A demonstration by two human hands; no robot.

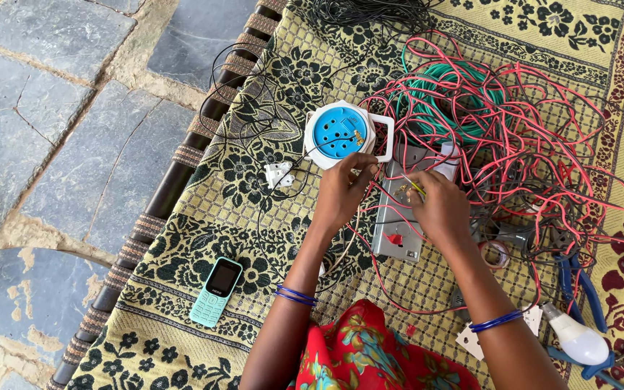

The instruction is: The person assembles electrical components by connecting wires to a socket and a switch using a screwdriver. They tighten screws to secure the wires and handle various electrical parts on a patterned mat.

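Centre frame: I see left hand (pixel 342 193) pinching a thin wire beside the blue-faced round socket (pixel 339 133). Right hand (pixel 438 206) is closed on a yellow-handled tool (pixel 414 186) over the grey switch plate (pixel 401 217). Judged mid-wiring: loose red wires (pixel 514 123) remain unattached.

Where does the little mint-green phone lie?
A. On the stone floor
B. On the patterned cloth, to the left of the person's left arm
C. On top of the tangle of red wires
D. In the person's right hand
B: the phone lies flat on the cloth, left of the left arm and near the cloth's edge; the stone floor is bare there, and the red wires are off to the right.
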